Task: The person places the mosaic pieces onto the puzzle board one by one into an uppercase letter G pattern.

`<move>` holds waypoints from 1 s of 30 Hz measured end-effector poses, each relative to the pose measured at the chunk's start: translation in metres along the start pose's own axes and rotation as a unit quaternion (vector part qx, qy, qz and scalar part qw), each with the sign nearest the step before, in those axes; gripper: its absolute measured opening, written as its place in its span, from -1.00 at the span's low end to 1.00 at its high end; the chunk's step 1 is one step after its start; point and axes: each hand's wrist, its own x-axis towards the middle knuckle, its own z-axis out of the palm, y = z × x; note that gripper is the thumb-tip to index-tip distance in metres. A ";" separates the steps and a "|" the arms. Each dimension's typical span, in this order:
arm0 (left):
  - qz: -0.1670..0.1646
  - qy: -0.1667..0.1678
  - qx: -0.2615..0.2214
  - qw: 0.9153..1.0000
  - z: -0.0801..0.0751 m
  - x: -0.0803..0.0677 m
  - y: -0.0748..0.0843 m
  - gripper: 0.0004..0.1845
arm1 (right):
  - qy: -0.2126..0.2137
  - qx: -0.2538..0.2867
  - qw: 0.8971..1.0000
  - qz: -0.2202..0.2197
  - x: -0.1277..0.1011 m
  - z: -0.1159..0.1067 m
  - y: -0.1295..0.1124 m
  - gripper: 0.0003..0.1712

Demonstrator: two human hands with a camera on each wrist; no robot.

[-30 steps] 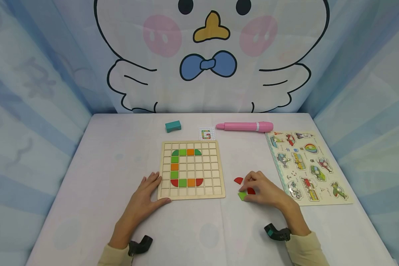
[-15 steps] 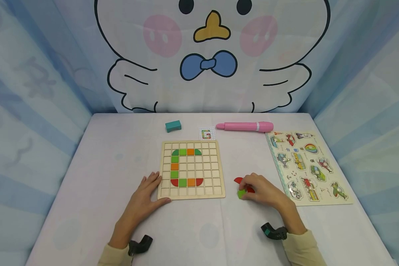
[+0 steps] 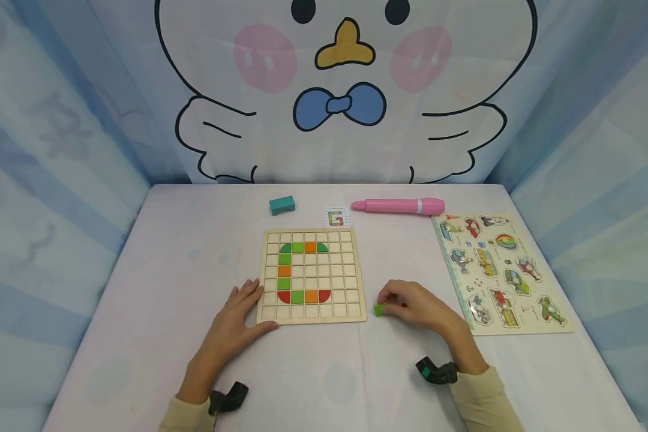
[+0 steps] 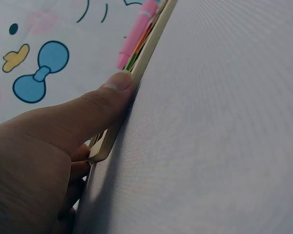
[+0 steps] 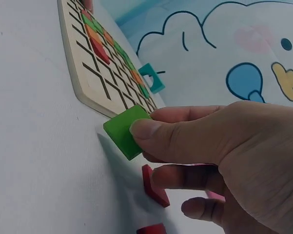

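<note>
My right hand [image 3: 418, 305] pinches a green square tile [image 5: 124, 130] between thumb and fingers, just right of the wooden grid board [image 3: 362, 300]. Two red pieces lie under that hand: one red piece [image 5: 155, 187] on edge in the right wrist view, and another red piece [image 5: 152, 229] at the frame's bottom. In the head view they are mostly hidden. My left hand [image 3: 231, 315] rests at the board's near left corner, its thumb [image 4: 114, 87] along the front edge and the fingers by the left side. Green, orange and red tiles in the grid form a C-like outline.
Behind the board lie a small pattern card [image 3: 337, 217], a teal block [image 3: 282, 205] and a pink marker [image 3: 396, 206]. A picture puzzle board [image 3: 499, 273] with vehicle shapes sits at the right. Fabric with a cartoon figure hangs behind the table.
My right hand has moved left toward the board, taking the green tile with it from beside the red pieces. The left hand and the board stay put.
</note>
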 end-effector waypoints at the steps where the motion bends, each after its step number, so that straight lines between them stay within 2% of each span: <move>1: 0.001 0.001 0.001 1.000 0.000 0.000 0.000 -0.02 | 0.000 0.001 1.000 -0.002 0.002 0.000 -0.001 -0.87; 9: 0.002 0.002 0.001 1.000 -0.001 -0.001 0.001 -0.02 | 0.006 0.005 1.000 -0.028 0.019 0.006 -0.010 -0.85; 30: 0.001 0.001 -0.001 1.000 -0.001 0.000 0.000 -0.02 | 0.072 -0.005 0.997 -0.032 0.066 0.030 -0.034 -0.86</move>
